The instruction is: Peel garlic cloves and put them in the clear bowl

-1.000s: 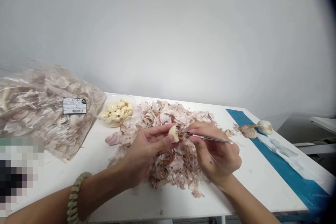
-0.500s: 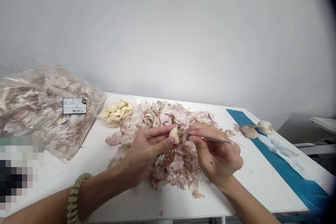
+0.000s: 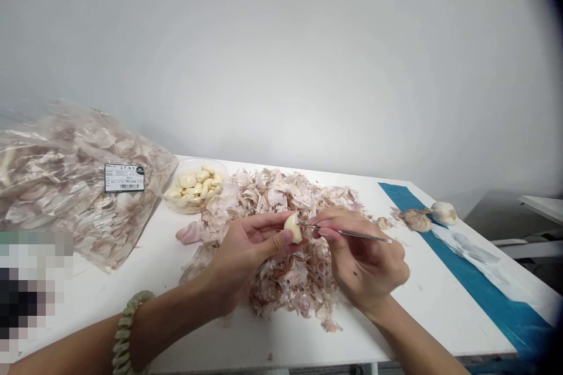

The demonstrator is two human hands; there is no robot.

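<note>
Between the thumb and fingers of my left hand is a pale peeled garlic clove. My right hand is closed around a thin metal tool, held like a pen. Its narrow tip points left at the clove's right side; whether it touches cannot be made out. Below both hands spreads a heap of dry garlic skins. An unpeeled pinkish clove lies left of the heap. Behind it, a clear round bowl contains several peeled cloves.
A big clear bag stuffed with garlic skins and bearing a price label fills the left side. On the right, two garlic bulbs sit by a blue strip with a white plastic bag. A grey wall rises behind the white table.
The tool's tip has shifted very slightly right along with my right hand. My left hand still pinches the clove in nearly the same place.
</note>
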